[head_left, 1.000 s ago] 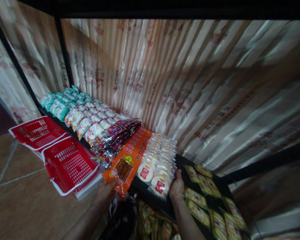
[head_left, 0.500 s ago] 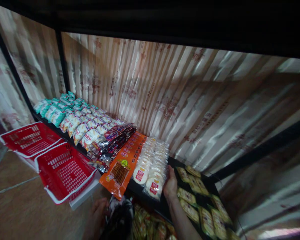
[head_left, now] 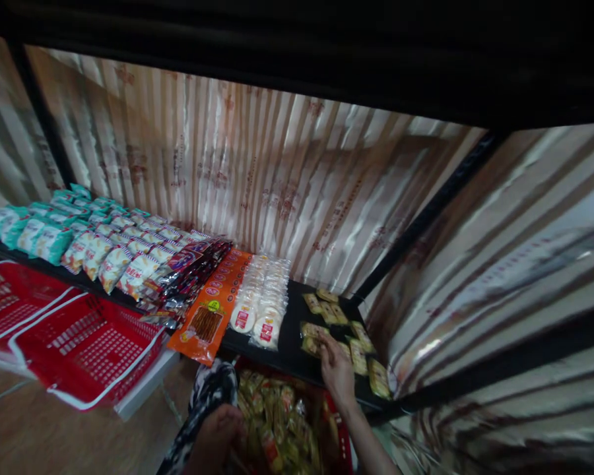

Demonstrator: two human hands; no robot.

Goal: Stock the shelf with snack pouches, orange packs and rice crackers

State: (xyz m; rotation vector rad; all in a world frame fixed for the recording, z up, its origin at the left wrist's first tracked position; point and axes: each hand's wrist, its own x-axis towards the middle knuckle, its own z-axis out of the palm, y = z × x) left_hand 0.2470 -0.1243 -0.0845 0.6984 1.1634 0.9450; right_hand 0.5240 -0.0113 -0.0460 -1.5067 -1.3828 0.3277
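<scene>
My right hand (head_left: 337,369) reaches over the black shelf (head_left: 294,310). Its bunched fingertips are on a small yellow snack packet (head_left: 313,332), among several like it lying flat at the shelf's right end. My left hand (head_left: 222,425) is low in front of the shelf, close to my knee and beside a basket of loose yellow packets (head_left: 277,422). Blur and shadow hide its fingers. Left of my right hand, two rows of round white crackers (head_left: 267,330) in clear wrappers stand on the shelf.
An orange snack bag (head_left: 208,323), dark shiny bags (head_left: 193,264), white chip bags (head_left: 113,264) and teal bags (head_left: 44,234) line the shelf leftward. Two red baskets (head_left: 94,343) stand on the floor. A dark upper shelf (head_left: 297,46) hangs above; a post (head_left: 426,211) rises at the right.
The view has swung right. My right hand has left the side of the white crackers and moved onto the yellow packets. My left hand has shifted towards the basket of yellow packets.
</scene>
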